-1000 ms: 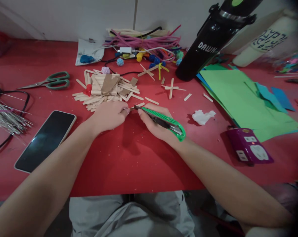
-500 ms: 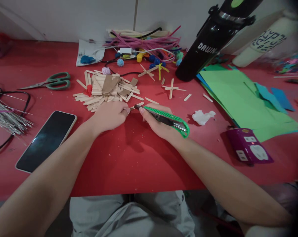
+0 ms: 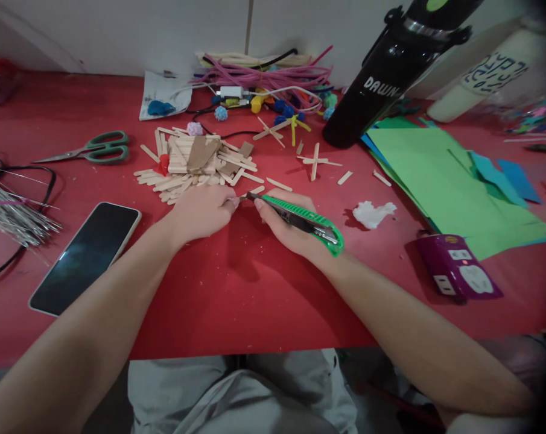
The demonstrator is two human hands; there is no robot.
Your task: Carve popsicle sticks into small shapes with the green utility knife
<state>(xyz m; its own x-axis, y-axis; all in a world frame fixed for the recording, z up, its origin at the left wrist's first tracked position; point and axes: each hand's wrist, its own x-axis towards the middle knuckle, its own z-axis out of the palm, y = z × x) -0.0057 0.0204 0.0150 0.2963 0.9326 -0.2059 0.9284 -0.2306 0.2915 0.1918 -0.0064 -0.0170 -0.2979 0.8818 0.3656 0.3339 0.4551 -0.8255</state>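
My right hand [image 3: 285, 224] is closed round a green utility knife [image 3: 305, 216], blade pointing left. The blade tip meets my left hand [image 3: 201, 211], whose fingers are curled and pressed down on a small wooden stick piece [image 3: 257, 190] on the red table [image 3: 236, 289]; what the fingers pinch is mostly hidden. Just beyond both hands lies a pile of wooden craft sticks [image 3: 195, 161] with a brown cardboard scrap on top.
A phone [image 3: 86, 256] lies left, scissors [image 3: 92, 149] farther back, silver wire [image 3: 10, 214] at the left edge. Pipe cleaners and pom-poms [image 3: 263, 84] sit at the back. A black bottle [image 3: 381, 78], green paper sheets [image 3: 444, 181], a white wad [image 3: 372, 213] and a purple power strip [image 3: 458, 274] are right.
The knife's handle end has shifted slightly in my right hand; both hands stay in the same place on the table.
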